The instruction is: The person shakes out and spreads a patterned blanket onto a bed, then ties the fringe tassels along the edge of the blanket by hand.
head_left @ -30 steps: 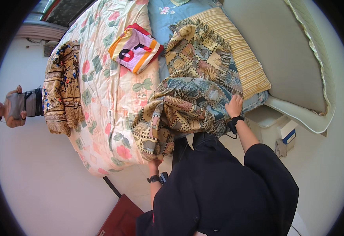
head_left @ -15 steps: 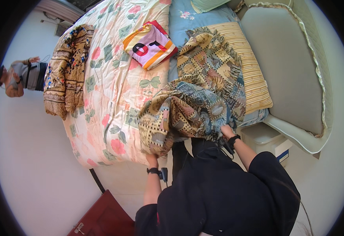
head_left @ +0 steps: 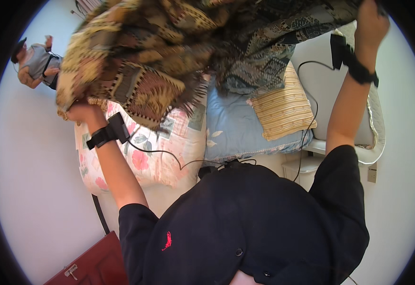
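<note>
A patterned, fringed woven throw blanket [head_left: 169, 52] hangs stretched in the air between my two hands, above the bed. My left hand [head_left: 85, 111] is closed on its edge at the left. Raised high at the upper right, my right hand [head_left: 372, 23] grips the opposite end. The cloth is bunched in folds and blurred by motion, and its top runs out of the picture. Below it show a floral quilt [head_left: 181, 152] and a yellow striped pillow [head_left: 283, 104] on a blue sheet [head_left: 226, 133].
A padded grey headboard [head_left: 312, 57] stands at the right. Beneath the bed's right side is a pale lidded bin [head_left: 302, 166]. A red door [head_left: 91, 263] is at the lower left. Another person [head_left: 39, 64] stands at the far left. Cables run from my wrist straps [head_left: 117, 128].
Both my hands have lifted the throw blanket up off the bed and spread apart, the right one far up and right. The blanket now hides the folded colourful cloth and most of the brown patterned fabric.
</note>
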### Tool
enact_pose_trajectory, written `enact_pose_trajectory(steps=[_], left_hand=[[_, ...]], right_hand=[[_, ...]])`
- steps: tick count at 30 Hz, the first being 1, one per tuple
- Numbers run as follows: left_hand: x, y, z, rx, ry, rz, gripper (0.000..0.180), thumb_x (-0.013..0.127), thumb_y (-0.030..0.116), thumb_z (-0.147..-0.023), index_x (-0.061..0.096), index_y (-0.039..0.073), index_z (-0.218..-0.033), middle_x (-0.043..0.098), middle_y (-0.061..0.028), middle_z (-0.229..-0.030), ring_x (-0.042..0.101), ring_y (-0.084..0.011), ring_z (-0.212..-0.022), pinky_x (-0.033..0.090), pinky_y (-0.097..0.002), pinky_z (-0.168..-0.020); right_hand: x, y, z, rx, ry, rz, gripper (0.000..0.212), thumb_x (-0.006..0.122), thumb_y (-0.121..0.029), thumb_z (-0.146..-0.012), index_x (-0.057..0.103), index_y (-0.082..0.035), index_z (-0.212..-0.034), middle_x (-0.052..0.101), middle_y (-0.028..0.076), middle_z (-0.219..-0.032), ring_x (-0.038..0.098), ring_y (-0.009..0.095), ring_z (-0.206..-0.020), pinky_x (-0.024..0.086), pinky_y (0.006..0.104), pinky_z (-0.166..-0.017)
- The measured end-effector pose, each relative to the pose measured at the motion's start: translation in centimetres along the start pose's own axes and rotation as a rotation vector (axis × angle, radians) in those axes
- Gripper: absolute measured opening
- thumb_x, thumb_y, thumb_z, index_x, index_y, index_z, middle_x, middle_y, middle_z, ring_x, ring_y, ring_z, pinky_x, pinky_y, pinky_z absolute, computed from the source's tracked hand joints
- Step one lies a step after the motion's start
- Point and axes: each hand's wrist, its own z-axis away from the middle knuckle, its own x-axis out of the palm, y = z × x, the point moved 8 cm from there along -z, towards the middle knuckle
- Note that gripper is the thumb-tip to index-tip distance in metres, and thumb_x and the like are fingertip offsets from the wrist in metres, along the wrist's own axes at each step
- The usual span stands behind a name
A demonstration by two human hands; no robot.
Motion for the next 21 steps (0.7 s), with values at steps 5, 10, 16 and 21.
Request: enact_pose_trajectory(steps=[5, 10, 16, 21], left_hand=[[-9.1, -0.8, 4.7, 0.272, 0.014, -0.336, 0.047, 0.041, -0.005, -0.081, 0.029, -0.003, -0.126, 0.037, -0.0152, -0.127, 0.048, -0.0239, -0.105, 0.043, -0.0354, -0.091], [-39.7, -14.7, 21.7, -0.677, -0.066, -0.495, 0.055, 0.046, 0.006, -0.085, 0.022, 0.009, -0.134, 0.041, -0.0134, -0.122, 0.046, -0.0220, -0.106, 0.041, -0.0359, -0.090], [-55.8, -7.9, 51.4, -1.555, -1.327, -1.235, 0.024, 0.054, 0.023, -0.079, 0.060, 0.001, -0.085, 0.059, -0.0110, -0.073, 0.058, -0.0269, -0.069, 0.048, -0.0382, -0.062], [-59.7, -3.2, 50.0, -1.677, 0.125, -0.974, 0.028, 0.046, 0.021, -0.084, 0.056, 0.000, -0.099, 0.061, -0.0111, -0.079, 0.059, -0.0221, -0.066, 0.047, -0.0335, -0.056]], right_hand=[[-3.2, 5.4, 12.2, -0.121, 0.011, -0.202, 0.013, 0.054, -0.007, -0.079, 0.057, 0.002, -0.089, 0.060, 0.010, -0.082, 0.055, 0.018, -0.071, 0.044, 0.0332, -0.060], [-1.0, 8.6, 40.5, 0.245, -1.026, 0.234, 0.027, 0.059, -0.013, -0.072, 0.056, 0.001, -0.095, 0.057, 0.021, -0.091, 0.052, 0.037, -0.090, 0.043, 0.0429, -0.074], [-25.1, 4.5, 52.2, 1.015, -1.993, 0.457, 0.037, 0.051, -0.031, -0.079, 0.062, -0.002, -0.099, 0.057, 0.021, -0.109, 0.053, 0.034, -0.103, 0.042, 0.0415, -0.085], [-34.7, 13.1, 66.4, 1.470, -2.316, 0.479, 0.035, 0.052, -0.025, -0.077, 0.060, 0.006, -0.093, 0.061, 0.020, -0.096, 0.056, 0.037, -0.097, 0.044, 0.0410, -0.081]])
